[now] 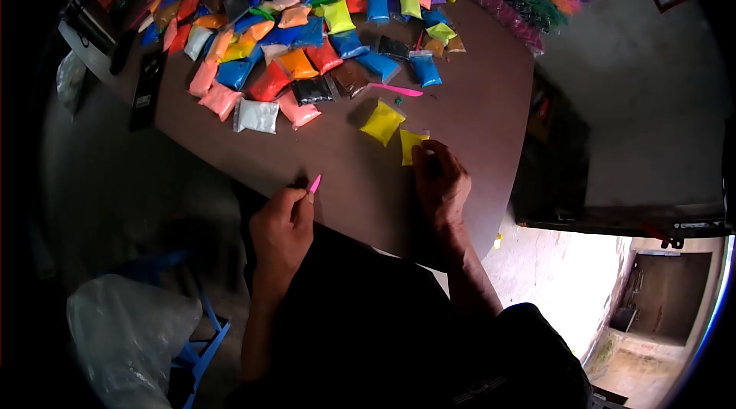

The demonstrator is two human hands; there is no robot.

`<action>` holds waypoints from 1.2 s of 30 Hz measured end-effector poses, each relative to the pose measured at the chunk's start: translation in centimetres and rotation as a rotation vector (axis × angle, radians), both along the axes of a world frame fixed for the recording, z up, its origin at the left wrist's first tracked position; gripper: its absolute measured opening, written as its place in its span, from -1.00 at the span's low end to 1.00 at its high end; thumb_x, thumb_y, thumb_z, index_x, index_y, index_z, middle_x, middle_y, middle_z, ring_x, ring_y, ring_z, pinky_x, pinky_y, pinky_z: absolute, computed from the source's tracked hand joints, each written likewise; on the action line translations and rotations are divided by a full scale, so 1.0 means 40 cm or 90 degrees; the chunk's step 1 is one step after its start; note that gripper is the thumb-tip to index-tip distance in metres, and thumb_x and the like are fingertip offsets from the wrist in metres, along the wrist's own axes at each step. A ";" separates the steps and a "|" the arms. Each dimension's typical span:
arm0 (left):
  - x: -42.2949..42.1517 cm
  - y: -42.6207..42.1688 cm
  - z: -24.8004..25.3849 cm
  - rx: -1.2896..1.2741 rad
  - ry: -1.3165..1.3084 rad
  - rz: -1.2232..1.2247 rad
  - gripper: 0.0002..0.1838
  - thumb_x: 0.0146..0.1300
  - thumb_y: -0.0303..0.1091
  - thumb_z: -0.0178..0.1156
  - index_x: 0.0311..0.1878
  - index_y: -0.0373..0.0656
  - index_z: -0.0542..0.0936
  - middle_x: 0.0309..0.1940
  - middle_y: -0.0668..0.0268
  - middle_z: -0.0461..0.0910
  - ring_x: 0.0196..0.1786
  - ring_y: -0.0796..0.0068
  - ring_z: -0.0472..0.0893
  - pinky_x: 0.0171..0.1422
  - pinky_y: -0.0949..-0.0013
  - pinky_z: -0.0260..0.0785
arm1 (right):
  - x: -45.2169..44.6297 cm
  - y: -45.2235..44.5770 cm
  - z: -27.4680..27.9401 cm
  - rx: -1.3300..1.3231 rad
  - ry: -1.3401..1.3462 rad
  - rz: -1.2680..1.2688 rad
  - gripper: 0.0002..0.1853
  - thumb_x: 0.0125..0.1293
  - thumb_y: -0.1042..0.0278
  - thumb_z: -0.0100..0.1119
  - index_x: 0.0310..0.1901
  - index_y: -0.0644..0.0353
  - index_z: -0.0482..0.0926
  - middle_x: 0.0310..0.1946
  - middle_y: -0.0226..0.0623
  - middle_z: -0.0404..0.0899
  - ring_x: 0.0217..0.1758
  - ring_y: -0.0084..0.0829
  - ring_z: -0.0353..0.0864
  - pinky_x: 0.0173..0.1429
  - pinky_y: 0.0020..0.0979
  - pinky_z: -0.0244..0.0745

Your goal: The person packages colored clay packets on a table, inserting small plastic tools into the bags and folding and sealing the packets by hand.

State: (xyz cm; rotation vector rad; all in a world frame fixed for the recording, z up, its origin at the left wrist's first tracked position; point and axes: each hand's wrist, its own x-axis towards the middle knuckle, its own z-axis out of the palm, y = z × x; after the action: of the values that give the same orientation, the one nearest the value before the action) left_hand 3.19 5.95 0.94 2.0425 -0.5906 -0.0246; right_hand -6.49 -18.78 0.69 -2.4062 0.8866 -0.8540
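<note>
**Yellow Packet [409,151] Held at Crowded Table [479,106]**

A person's right hand [446,185], thumb and fingers nearly closed, grips the edge of the yellow packet; whether it is lifted is unclear. The left hand [284,231], fingers curled, pinches a pink pointed tool [315,184] near the table's edge. A 2nd yellow packet [382,123] lies just beside, with a pink plastic stick [399,90] and many multicolored packets [298,64] beyond.
</note>
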 end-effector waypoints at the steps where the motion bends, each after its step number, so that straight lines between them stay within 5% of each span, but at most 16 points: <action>1: 0.003 -0.001 -0.010 -0.019 -0.018 0.002 -0.87 0.38 -0.44 0.41 -0.14 -0.27 0.67 -0.36 -0.01 0.71 -0.33 -0.01 0.74 -0.24 0.18 0.57 | 0.009 0.004 -0.005 -0.002 -0.002 0.000 -0.79 0.37 0.29 0.48 -0.02 0.09 0.77 -0.22 -0.13 0.81 -0.23 -0.10 0.85 -0.13 -0.20 0.74; 9: 0.014 -0.002 -0.012 -0.054 -0.003 0.007 -0.87 0.38 -0.41 0.41 -0.14 -0.24 0.67 -0.38 -0.02 0.70 -0.36 -0.05 0.73 -0.30 0.16 0.56 | 0.016 0.012 -0.005 -0.008 0.077 -0.001 -0.65 0.39 0.18 0.49 0.12 0.12 0.71 -0.25 -0.17 0.84 -0.26 -0.23 0.86 -0.12 -0.27 0.74; 36: 0.057 -0.004 0.022 0.066 -0.089 0.007 -0.90 0.39 -0.34 0.40 -0.17 -0.12 0.69 -0.37 0.14 0.69 -0.41 -0.01 0.69 -0.36 0.09 0.55 | 0.037 0.019 -0.010 -0.001 0.039 -0.025 -0.68 0.32 0.19 0.55 0.02 0.06 0.68 -0.43 -0.24 0.76 -0.42 -0.22 0.78 -0.27 -0.24 0.65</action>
State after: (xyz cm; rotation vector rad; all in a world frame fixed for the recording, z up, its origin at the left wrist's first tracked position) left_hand 5.49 5.80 1.84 2.1600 -0.6773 0.0962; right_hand -5.02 -18.03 0.30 -2.4355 0.9588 -0.8003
